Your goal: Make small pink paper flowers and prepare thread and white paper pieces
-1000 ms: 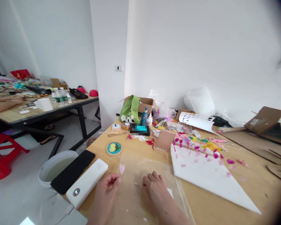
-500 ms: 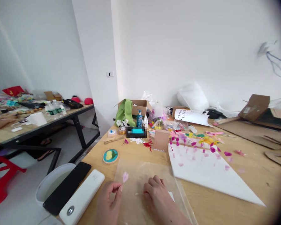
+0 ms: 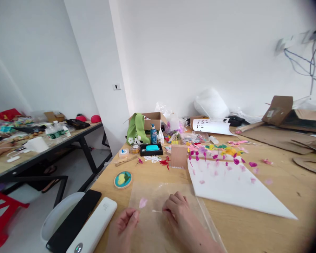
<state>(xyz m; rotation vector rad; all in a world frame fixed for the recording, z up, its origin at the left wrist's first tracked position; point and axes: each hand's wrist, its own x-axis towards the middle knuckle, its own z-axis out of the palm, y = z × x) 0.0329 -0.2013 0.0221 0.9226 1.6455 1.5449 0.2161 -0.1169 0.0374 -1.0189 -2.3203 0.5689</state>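
My left hand [image 3: 126, 223] pinches the stem end of a pale pink petal [image 3: 143, 202] between thumb and forefinger, with the petal standing out above the fingertips. My right hand [image 3: 179, 214] is curled, palm down, around a thin stick with a white tip, which looks like a cotton swab [image 3: 156, 211]. Its tip points left toward the petal, apart from it. Both hands are over a clear plastic sheet [image 3: 168, 189] on the wooden table. To the right lies a white foam board [image 3: 234, 189] with pink and magenta petals along its far part.
On the left, a black phone [image 3: 76, 218] and white power bank [image 3: 94, 225] lie beside a white bucket [image 3: 48, 225]. A round embroidered piece [image 3: 123, 180], a black tray [image 3: 144, 153] and a cardboard piece [image 3: 178, 156] stand farther back. Cardboard [image 3: 265, 138] covers the back right.
The view has tilted slightly. The petal in my left hand has turned to lean right. My right fingers have shifted, and more of the swab's stick shows.
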